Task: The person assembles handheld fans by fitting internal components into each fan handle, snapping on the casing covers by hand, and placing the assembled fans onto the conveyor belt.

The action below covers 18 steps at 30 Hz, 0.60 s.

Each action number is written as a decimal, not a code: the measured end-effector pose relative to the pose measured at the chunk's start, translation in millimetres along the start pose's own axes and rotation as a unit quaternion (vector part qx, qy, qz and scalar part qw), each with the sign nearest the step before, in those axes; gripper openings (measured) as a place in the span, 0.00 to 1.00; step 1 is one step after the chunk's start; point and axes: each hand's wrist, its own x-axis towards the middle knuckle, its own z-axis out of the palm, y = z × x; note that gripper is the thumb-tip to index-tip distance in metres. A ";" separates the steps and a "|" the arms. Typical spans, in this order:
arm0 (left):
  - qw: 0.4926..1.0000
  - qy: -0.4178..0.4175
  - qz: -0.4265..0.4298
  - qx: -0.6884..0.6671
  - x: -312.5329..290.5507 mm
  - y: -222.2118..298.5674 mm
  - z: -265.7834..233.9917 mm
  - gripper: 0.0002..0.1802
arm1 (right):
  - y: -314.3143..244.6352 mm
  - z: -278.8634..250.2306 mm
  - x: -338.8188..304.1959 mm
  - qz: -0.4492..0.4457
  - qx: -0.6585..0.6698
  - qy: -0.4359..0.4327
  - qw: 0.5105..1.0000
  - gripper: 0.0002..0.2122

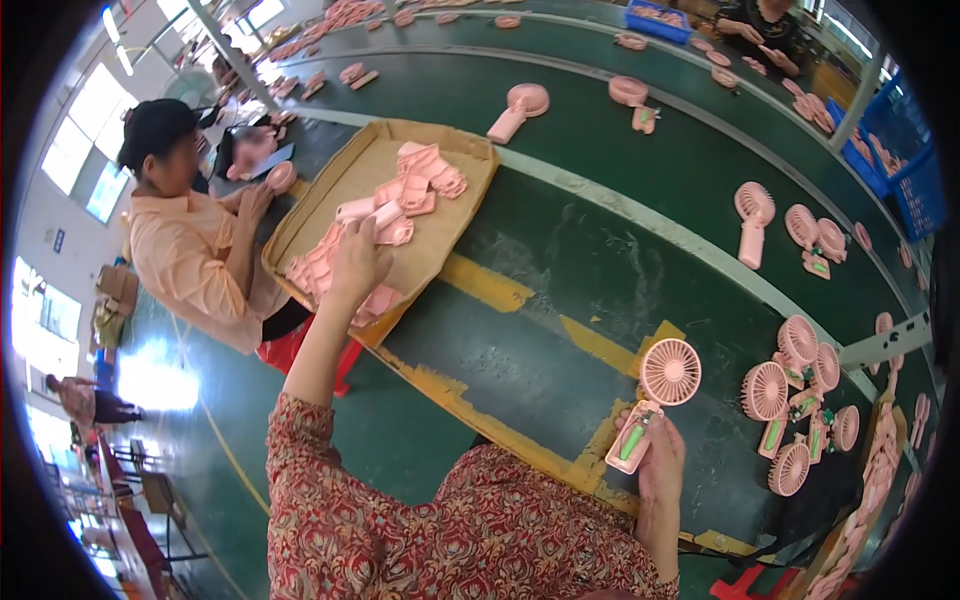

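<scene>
My right hand [660, 460] holds a pink handheld fan [671, 372] upright by its handle. The handle's front is uncovered, showing a green cylindrical battery inside. Over to the left, my left hand [357, 265] reaches into a shallow cardboard tray [325, 180]. Its fingers are closed on a pink plastic handle cover [385, 215], partly hidden by the hand. More pink covers [430, 168] lie heaped around it in the tray.
Several uncovered fans [765, 390] cluster on the right of the green worktable. Beyond a pale rail, a conveyor [580, 140] carries scattered fans [755, 210]. A co-worker [190, 230] in a peach shirt works at the left. Blue bins [655, 20] stand farther off.
</scene>
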 end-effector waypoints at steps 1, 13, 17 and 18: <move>1.000 0.011 -0.010 0.003 0.9 3.1 1.2 0.26 | -1.3 0.3 -0.4 0.003 -0.010 -0.003 1.000 0.15; 0.993 -0.039 0.026 0.107 82.3 -149.9 90.9 0.22 | 2.3 8.3 5.4 0.039 0.030 -0.037 0.998 0.17; 0.975 -0.215 0.049 -0.018 113.5 -104.0 74.5 0.20 | -1.3 -2.1 15.0 0.045 0.053 -0.030 0.997 0.18; 0.976 -0.217 0.004 0.000 112.1 -84.2 68.8 0.20 | -2.1 -2.4 15.0 0.053 0.057 -0.028 0.997 0.18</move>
